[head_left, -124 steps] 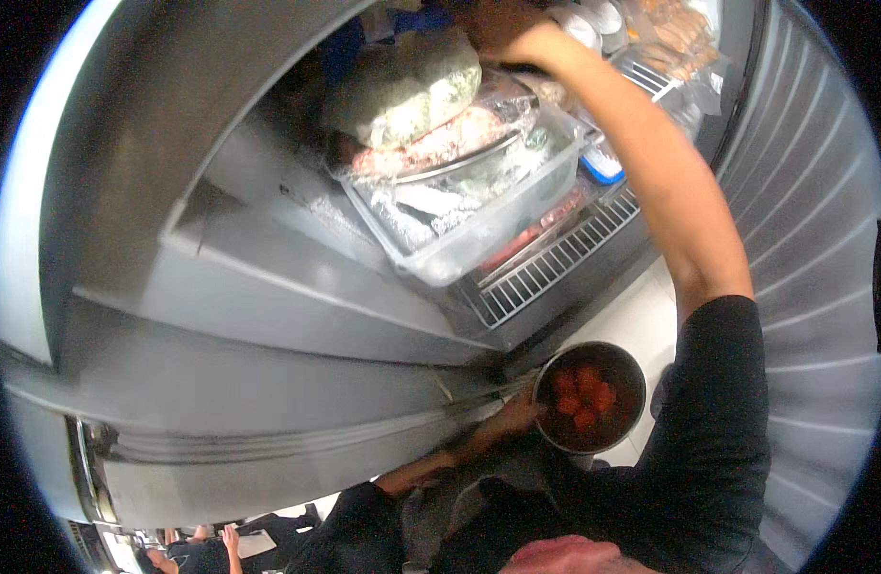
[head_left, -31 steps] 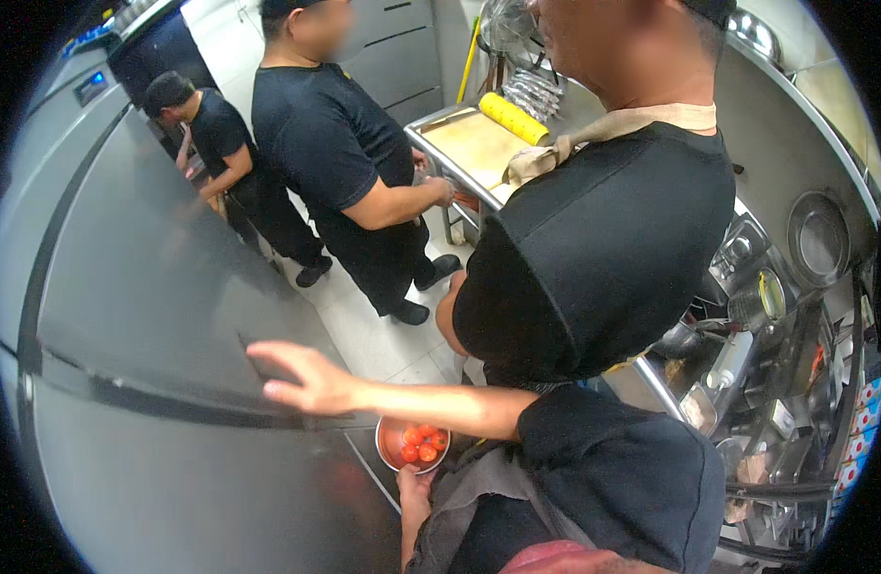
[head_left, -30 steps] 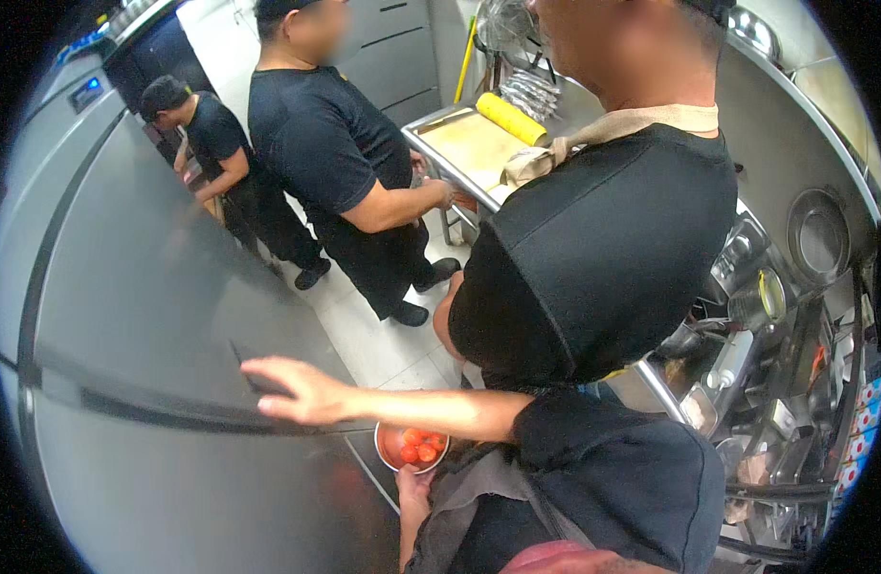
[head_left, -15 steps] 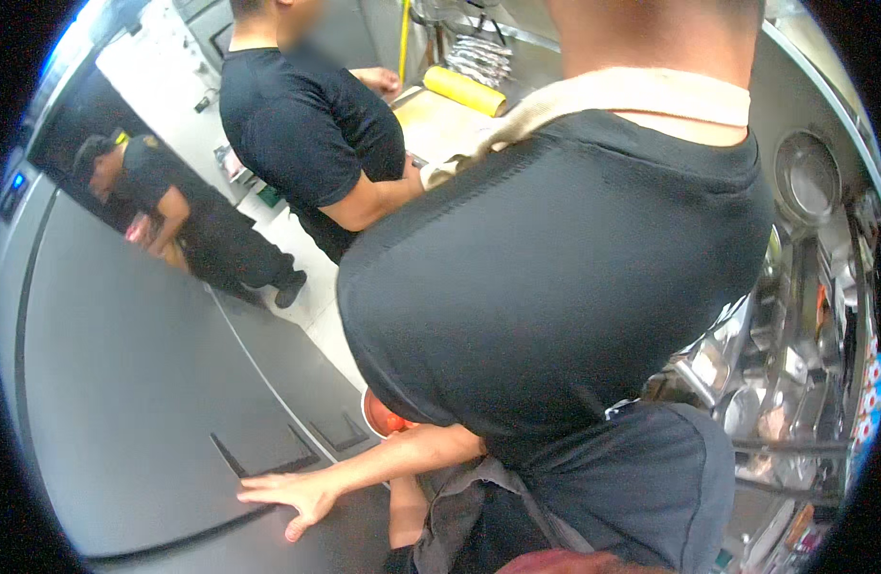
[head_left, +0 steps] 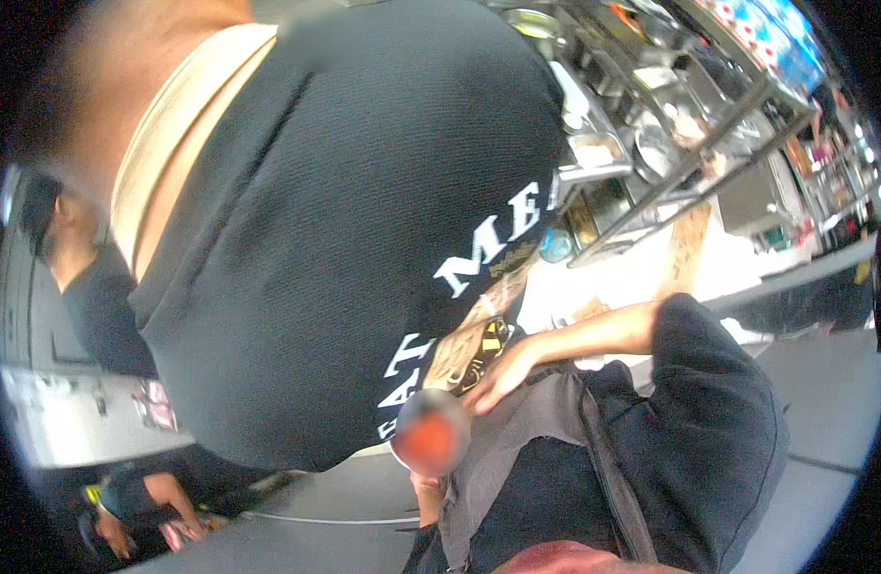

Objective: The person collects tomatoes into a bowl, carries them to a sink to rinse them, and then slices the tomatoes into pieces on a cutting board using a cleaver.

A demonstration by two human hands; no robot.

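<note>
My left hand (head_left: 427, 484) is under and against a small round bowl (head_left: 399, 453), holding it upright near my chest. Blurred red contents fill the bowl; round red pieces, like tomatoes, showed in the earlier view. From the right my right forearm reaches across, bringing my right hand (head_left: 501, 376) close beside the bowl's rim, fingers stretched out. Whether those fingertips touch the rim I cannot tell. A grey apron (head_left: 522, 411) hangs over my black shirt just below that hand.
A co-worker's black shirt (head_left: 354, 210) with white lettering fills the middle, very close. Another person (head_left: 100, 306) stands at left, and a third (head_left: 144, 517) at lower left. A metal rack (head_left: 708, 143) with pans and trays is at upper right. Grey doors (head_left: 335, 502) run below.
The view has swung to the right. My right hand has left the grey door and come back beside the bowl. My left hand still holds the bowl. The nearest co-worker now appears further left.
</note>
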